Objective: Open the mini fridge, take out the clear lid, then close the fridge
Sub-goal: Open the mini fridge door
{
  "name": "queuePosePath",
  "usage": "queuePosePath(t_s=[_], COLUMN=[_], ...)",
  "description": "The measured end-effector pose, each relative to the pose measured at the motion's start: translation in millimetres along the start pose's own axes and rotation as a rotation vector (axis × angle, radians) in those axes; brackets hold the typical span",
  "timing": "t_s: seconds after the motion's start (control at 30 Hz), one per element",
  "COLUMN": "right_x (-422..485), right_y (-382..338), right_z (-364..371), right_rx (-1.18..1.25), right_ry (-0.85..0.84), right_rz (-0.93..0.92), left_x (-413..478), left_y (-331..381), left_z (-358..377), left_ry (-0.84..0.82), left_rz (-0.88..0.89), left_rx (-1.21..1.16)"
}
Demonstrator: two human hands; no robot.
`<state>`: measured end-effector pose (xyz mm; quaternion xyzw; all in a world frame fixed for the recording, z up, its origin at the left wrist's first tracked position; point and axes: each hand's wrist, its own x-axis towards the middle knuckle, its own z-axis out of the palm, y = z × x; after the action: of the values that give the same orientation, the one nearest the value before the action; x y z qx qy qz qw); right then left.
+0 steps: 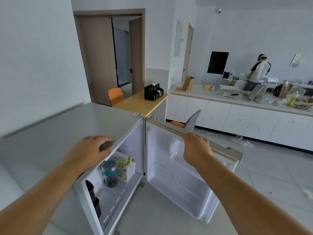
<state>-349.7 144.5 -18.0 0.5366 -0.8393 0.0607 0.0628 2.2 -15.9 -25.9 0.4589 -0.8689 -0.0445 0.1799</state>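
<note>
The grey mini fridge (55,129) stands open, its door (184,189) swung out to the right. My left hand (91,147) lies on the fridge top near the front edge, fingers resting on the surface and holding nothing. My right hand (196,148) grips the top edge of the door. Inside the fridge are a bottle with a teal top (110,172), a white package with a yellow label (126,164) and a dark container (92,194) at the front left. I cannot make out a clear lid; the upper part of the interior is hidden by the fridge top.
A wooden table (140,103) with a black organiser (153,93) stands behind the fridge, with an orange chair (116,95) beside it. A grey chair back (192,121) rises just behind the door. A person (258,72) works at the cluttered white counter (237,99) at the far right.
</note>
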Motion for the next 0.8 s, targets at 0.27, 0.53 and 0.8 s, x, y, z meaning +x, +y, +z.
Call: queuePosePath(t_s=[0.27,0.53,0.8], right_x=[16,32,46], right_y=[29,49,62], right_z=[3,3,12], right_rx=[0.088,0.188,0.117], right_ry=[-0.020,-0.067,-0.110], right_rz=[-0.038,-0.010,-0.063], left_x=[-3,-5,-3], left_y=[3,8,8], left_z=[-2,-6,-5], left_ry=[0.013,0.015,0.016], left_rz=[-0.012,-0.021,-0.034], left_rx=[-0.015,-0.015,0.005])
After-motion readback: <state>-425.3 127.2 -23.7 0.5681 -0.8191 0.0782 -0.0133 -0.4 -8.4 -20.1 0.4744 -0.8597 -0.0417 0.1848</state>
